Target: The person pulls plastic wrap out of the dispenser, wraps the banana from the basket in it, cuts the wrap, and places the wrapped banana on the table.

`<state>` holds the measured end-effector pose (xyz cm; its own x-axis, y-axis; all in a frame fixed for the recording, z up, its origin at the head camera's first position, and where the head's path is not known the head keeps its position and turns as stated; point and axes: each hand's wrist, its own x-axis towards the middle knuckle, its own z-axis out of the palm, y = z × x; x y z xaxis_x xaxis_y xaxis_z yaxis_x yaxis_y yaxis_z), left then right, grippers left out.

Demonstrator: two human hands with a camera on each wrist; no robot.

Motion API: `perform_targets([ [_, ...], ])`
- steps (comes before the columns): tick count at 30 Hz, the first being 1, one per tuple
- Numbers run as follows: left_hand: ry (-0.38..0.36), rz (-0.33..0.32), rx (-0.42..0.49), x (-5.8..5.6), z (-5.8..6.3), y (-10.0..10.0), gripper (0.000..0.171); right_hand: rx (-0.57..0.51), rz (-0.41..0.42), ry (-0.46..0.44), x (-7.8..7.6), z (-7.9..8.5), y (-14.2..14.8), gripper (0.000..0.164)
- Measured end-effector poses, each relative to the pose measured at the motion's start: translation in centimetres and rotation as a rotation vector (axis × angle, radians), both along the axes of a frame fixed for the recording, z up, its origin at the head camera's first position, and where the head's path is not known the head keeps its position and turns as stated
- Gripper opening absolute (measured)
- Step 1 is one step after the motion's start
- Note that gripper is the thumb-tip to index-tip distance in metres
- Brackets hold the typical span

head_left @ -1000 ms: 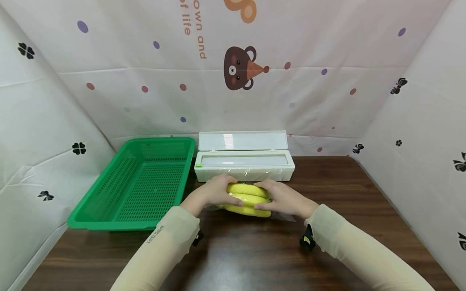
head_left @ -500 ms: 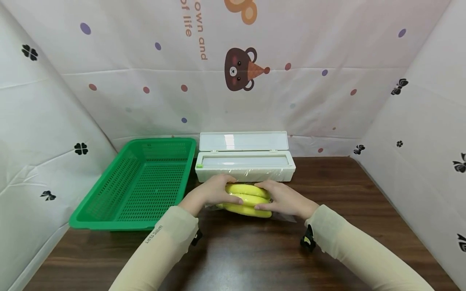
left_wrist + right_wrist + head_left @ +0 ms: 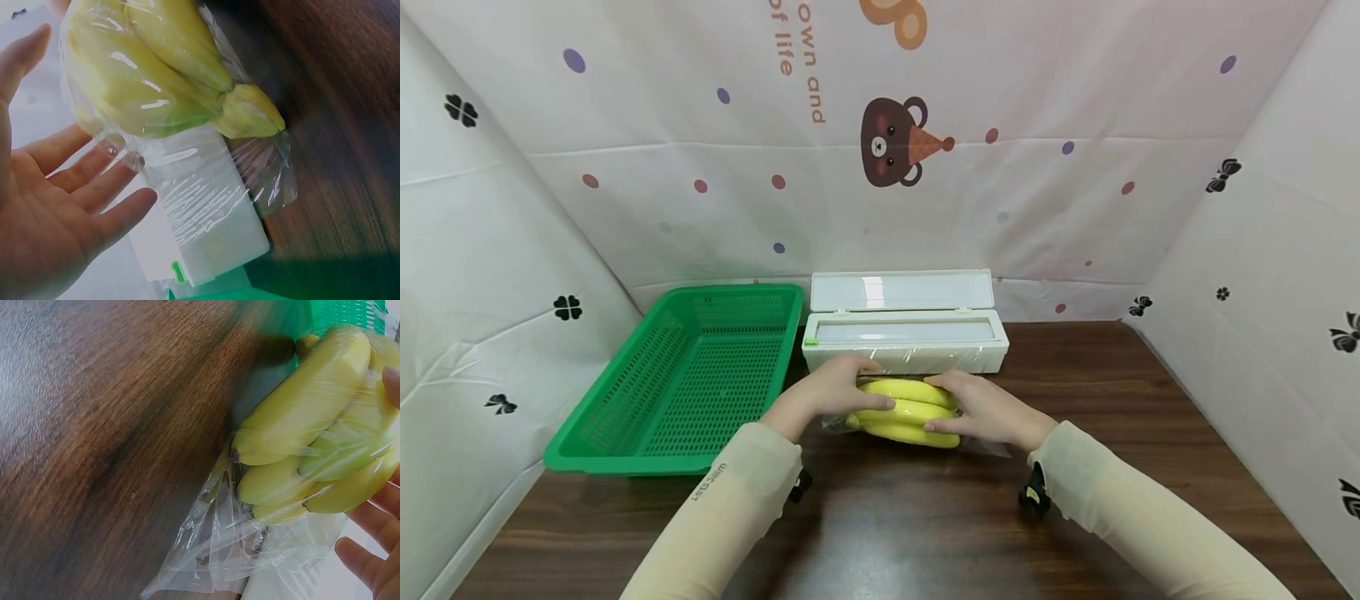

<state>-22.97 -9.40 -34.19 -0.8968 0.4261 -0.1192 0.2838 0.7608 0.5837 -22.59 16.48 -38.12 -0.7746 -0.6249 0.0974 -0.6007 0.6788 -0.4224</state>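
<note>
On the table (image 3: 880, 525), just in front of the white box (image 3: 902, 340), lay bananas (image 3: 910, 412) wrapped in clear film (image 3: 275, 181), the left hand (image 3: 823, 396) at one end, fingers spread wide with some tips at the film, and the right hand (image 3: 992, 408) gripping the other end between thumb and fingers. Leftward, the near rim of the green basket (image 3: 640, 465) reached the left sleeve (image 3: 722, 500); rightward, brown wood stretched to the cloth wall (image 3: 1247, 275).
</note>
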Motion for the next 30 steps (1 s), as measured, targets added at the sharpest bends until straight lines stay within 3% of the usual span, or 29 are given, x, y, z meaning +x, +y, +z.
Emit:
perform_targets([
  [7,0.009,0.015,-0.003,0.0,0.5,-0.4,0.069,-0.012,-0.009,0.011,-0.1,0.2,0.1,0.069],
  [16,0.065,-0.097,-0.091,0.5,0.1,0.9,0.072,0.001,0.031,0.032,-0.9,0.3,-0.1,0.061],
  [30,0.072,-0.062,-0.128,0.1,-0.2,1.5,0.059,-0.036,0.032,-0.05,-1.4,0.3,-0.2,0.07],
])
